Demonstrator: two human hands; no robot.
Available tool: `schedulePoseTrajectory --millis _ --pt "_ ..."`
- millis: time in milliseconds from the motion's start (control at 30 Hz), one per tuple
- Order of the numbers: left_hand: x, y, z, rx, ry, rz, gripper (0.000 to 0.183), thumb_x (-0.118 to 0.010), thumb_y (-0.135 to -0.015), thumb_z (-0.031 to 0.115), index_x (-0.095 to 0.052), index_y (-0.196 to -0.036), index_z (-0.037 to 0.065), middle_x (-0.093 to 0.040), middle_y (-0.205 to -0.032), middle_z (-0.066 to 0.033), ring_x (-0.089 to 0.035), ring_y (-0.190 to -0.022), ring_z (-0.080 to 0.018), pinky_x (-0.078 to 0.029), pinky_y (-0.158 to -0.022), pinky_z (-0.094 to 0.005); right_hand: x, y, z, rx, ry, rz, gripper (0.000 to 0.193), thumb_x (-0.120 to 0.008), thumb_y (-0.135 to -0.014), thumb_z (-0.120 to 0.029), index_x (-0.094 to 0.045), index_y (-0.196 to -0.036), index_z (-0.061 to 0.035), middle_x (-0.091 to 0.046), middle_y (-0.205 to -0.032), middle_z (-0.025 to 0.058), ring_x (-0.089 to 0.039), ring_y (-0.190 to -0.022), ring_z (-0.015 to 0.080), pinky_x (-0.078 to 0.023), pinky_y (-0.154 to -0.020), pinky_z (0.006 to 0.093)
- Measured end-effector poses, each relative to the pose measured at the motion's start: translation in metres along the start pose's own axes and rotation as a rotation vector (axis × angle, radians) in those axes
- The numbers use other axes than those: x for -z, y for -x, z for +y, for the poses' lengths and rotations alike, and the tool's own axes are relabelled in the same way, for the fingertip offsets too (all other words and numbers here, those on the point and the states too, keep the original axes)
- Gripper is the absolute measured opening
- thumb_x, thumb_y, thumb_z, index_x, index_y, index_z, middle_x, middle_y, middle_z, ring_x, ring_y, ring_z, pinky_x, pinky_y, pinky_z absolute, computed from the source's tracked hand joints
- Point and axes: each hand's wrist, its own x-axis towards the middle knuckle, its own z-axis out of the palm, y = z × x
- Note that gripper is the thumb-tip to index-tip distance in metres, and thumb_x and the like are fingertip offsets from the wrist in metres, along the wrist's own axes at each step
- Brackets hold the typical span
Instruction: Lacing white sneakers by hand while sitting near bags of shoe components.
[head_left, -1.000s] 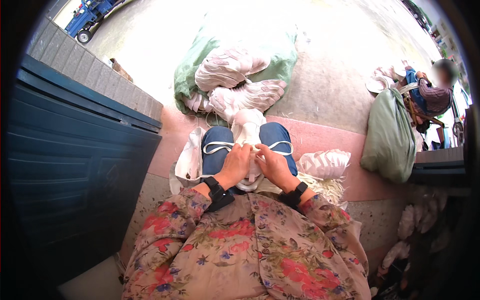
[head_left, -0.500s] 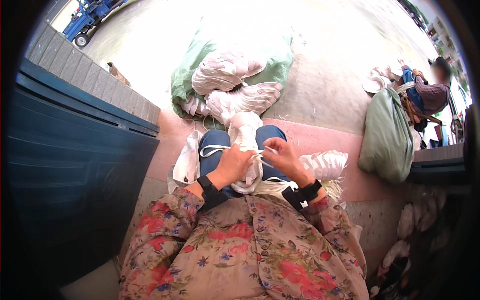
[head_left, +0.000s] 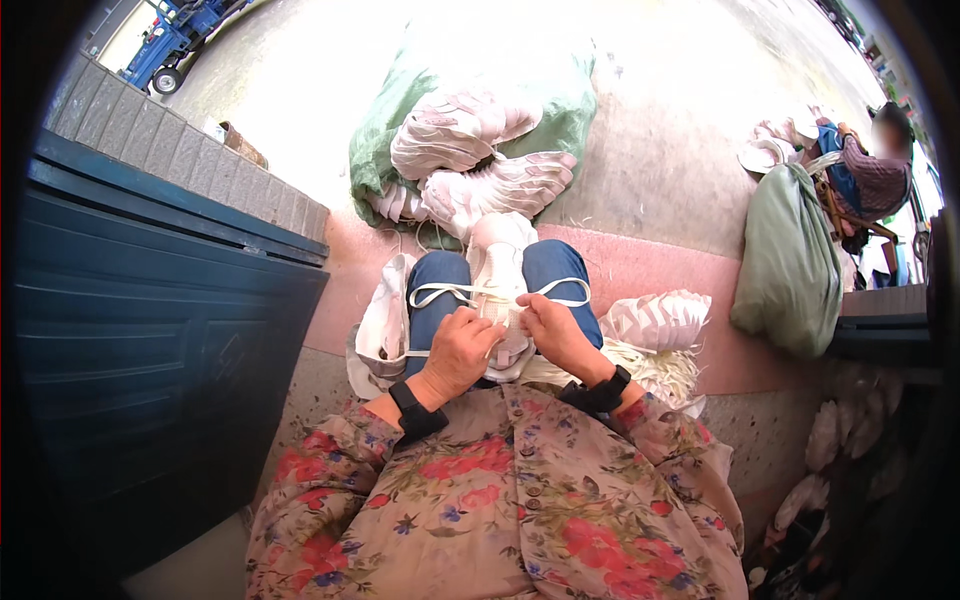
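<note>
A white shoe lies lengthwise between my knees, its opening toward me. A flat white shoelace crosses its upper, looping over the left knee and over the right. My left hand is at the shoe's left side, fingers curled and closed; what they pinch is hidden. Beside that hand, a short piece of lace shows on my thigh. My right hand pinches the lace at the shoe's right side, thumb and forefinger together.
Ahead, an open green sack holds stacked white shoe uppers. Another white shoe stands left of my leg; uppers and a bundle of laces lie right. A full green sack stands near a seated person. A blue door stands left.
My right hand has come down onto the shoe's right side, and my left hand has moved slightly lower. The lace now lies across the shoe, with a loop over the right knee.
</note>
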Motion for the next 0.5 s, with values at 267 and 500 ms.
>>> schedulePoseTrajectory --millis 267,500 --pt "0.002 0.0 -0.001 0.055 0.085 0.013 0.019 -0.067 -0.073 0.006 -0.065 -0.092 0.004 -0.064 -0.085 -0.0079 -0.054 -0.08 -0.028 -0.045 -0.071 -0.0364 -0.005 -0.004 0.007 0.237 0.343 0.224 0.014 -0.058 -0.082 -0.012 -0.066 -0.084 -0.0004 -0.063 -0.079 0.0212 -0.062 -0.077 0.036 -0.047 -0.069 0.043" --pt "-0.004 0.0 0.0 0.049 0.12 0.082 0.019 -0.069 -0.072 0.004 -0.064 -0.091 0.003 -0.064 -0.085 -0.0087 -0.053 -0.077 -0.0276 -0.045 -0.068 -0.0356 -0.023 -0.01 0.006 -0.144 0.065 0.201 0.021 -0.058 -0.083 -0.017 -0.067 -0.085 0.0023 -0.063 -0.072 0.0199 -0.063 -0.067 0.0302 -0.048 -0.065 0.0364"
